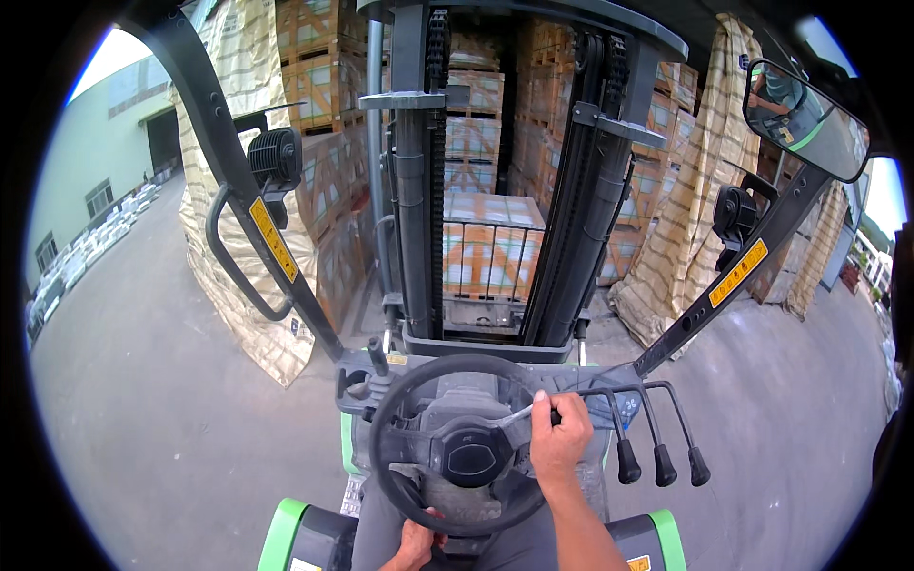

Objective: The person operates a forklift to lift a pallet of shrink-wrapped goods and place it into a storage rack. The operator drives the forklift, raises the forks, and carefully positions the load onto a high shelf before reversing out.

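A black steering wheel fills the space in front of my lap. My right hand is closed on the right side of its rim, thumb up. A slim pale stalk runs from the column toward that hand; its end is hard to make out there. Low on the wheel, my left hand curls round the bottom of the rim, its fingers partly hidden. To the right of my right hand stand several bent black levers with knobs. A short upright lever is left of the wheel.
Ahead rises the forklift mast, with a load backrest between its rails. Beyond it, wrapped crates are stacked high inside a doorway. Tarpaulin curtains hang at both sides. A mirror is at upper right.
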A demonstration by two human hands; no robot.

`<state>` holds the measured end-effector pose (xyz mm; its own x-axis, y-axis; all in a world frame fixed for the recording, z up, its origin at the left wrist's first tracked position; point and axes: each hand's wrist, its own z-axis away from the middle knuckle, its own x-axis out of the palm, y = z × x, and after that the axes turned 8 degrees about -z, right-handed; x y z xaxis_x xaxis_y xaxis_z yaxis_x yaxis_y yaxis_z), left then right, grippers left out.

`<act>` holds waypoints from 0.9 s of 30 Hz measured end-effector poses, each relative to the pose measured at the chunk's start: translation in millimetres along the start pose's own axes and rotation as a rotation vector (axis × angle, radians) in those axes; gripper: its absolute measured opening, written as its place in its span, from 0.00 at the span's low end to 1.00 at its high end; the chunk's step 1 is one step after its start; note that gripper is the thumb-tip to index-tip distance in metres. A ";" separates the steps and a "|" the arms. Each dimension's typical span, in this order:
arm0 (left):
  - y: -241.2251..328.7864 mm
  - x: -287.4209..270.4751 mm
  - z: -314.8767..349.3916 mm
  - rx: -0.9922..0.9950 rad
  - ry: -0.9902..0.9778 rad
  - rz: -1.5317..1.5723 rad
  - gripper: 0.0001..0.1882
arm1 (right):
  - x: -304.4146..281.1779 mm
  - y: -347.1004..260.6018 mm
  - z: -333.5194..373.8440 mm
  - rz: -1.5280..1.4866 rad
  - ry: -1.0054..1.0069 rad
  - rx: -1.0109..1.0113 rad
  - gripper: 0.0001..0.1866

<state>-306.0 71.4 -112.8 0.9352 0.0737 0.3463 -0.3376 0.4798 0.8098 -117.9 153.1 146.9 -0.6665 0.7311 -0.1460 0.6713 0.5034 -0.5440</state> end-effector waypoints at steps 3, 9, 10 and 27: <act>25.8 -17.3 -27.5 0.323 0.057 0.151 0.19 | 46.3 -18.0 -27.9 -0.033 -0.014 -0.114 0.11; 169.1 -17.1 -31.2 0.449 0.108 0.061 0.22 | 127.4 -75.4 4.2 -0.184 -0.186 -0.256 0.11; 181.0 -9.6 -35.7 0.671 0.173 -0.024 0.22 | 129.9 -85.3 21.1 -0.227 -0.263 -0.262 0.10; 196.1 -13.4 -81.1 0.824 0.589 -0.654 0.22 | 77.3 -92.8 119.1 -0.279 -0.520 -0.357 0.10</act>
<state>-376.1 235.4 3.0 0.7871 0.5158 -0.3382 0.4528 -0.1108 0.8847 -270.4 108.0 87.7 -0.8390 0.2813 -0.4658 0.4583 0.8267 -0.3263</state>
